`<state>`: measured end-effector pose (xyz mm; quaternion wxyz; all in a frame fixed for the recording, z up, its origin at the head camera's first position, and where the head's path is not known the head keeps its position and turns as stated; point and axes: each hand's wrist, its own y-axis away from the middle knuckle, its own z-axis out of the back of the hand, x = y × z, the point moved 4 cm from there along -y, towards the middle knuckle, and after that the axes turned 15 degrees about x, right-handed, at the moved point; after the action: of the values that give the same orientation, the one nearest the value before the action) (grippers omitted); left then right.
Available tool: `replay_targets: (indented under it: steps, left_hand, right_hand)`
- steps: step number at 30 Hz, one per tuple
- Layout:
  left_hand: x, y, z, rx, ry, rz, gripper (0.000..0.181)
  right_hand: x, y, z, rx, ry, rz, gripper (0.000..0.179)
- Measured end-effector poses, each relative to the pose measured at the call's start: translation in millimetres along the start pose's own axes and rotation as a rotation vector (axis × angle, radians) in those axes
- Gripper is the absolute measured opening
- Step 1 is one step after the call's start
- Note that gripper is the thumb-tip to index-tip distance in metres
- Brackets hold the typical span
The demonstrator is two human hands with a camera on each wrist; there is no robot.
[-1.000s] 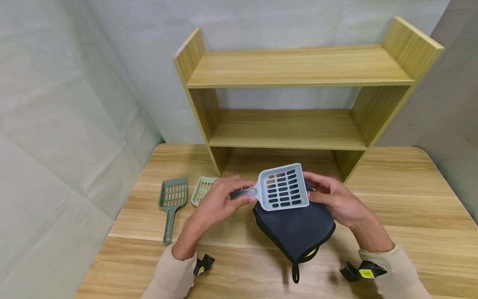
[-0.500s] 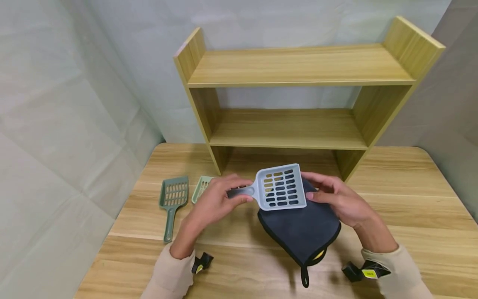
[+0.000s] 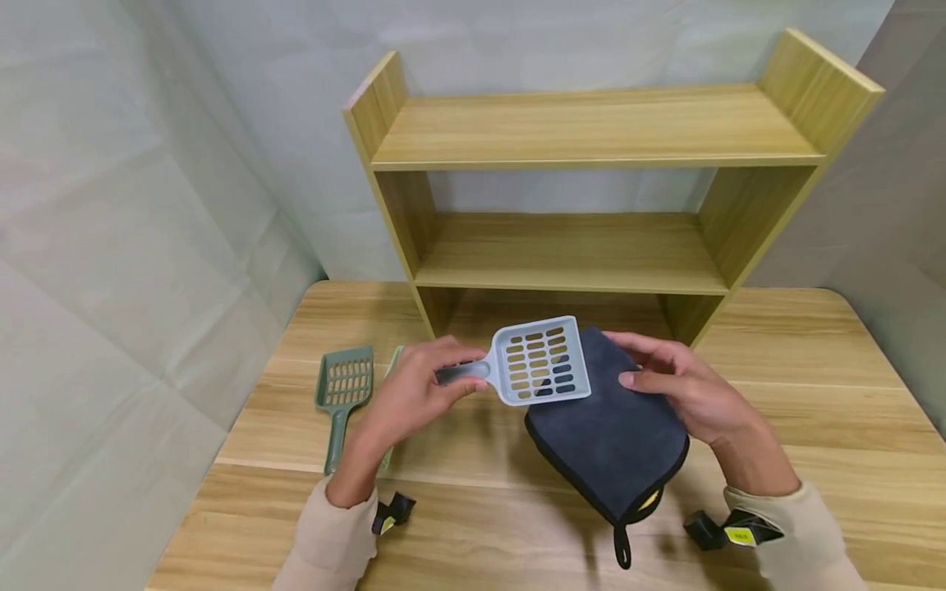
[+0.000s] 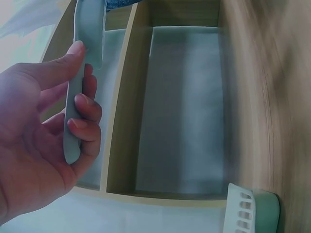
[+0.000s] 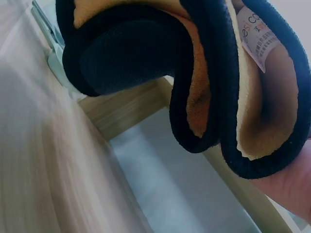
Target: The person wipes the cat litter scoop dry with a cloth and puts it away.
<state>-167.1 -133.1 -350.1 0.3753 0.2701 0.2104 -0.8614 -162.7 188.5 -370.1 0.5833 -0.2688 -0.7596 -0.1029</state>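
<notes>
In the head view my left hand (image 3: 417,382) pinches the handle of a pale blue-grey litter scoop (image 3: 493,368), its slotted pan pointing right. The left wrist view shows fingers curled round the handle (image 4: 74,111). My right hand (image 3: 691,390) grips the upper right edge of a folded dark navy cloth item (image 3: 613,447), thumb on top. It has black trim, a hanging loop and a yellow-orange lining (image 5: 267,107) with a label. The scoop's far corner overlaps the cloth in the head view. Both are held above the wooden table.
A dark green litter scoop (image 3: 337,431) lies on the table (image 3: 473,533) at left. Beside it, a light green scoop (image 3: 387,461) is mostly hidden behind my left hand and forearm. A wooden two-tier shelf (image 3: 576,275) stands at the back.
The blue-grey scoop and my left hand have moved left. The cloth has shifted right with my right hand, so the scoop overlaps less of it. The light green scoop is more hidden.
</notes>
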Motion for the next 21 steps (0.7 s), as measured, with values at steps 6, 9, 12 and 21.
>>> replay_targets:
  steps: [6, 9, 12, 21]
  left_hand:
    - [-2.1, -2.9, -3.4, -0.018, 0.013, -0.046, 0.034]
    - [-3.6, -4.8, -6.7, -0.029, 0.029, -0.073, 0.032]
    - [-4.6, -6.3, -10.0, -0.027, 0.037, -0.08, 0.032]
    - [-3.5, -4.7, -8.9, -0.017, 0.032, -0.039, 0.033]
  right_hand:
    - [-9, -6.0, -2, -0.038, 0.046, -0.036, 0.058]
    - [-14, -9.4, -4, -0.065, 0.089, -0.043, 0.055]
    - [-18, -12.7, -6, -0.042, 0.111, -0.026, 0.054]
    - [-17, -10.7, -6, -0.075, 0.127, -0.05, 0.054]
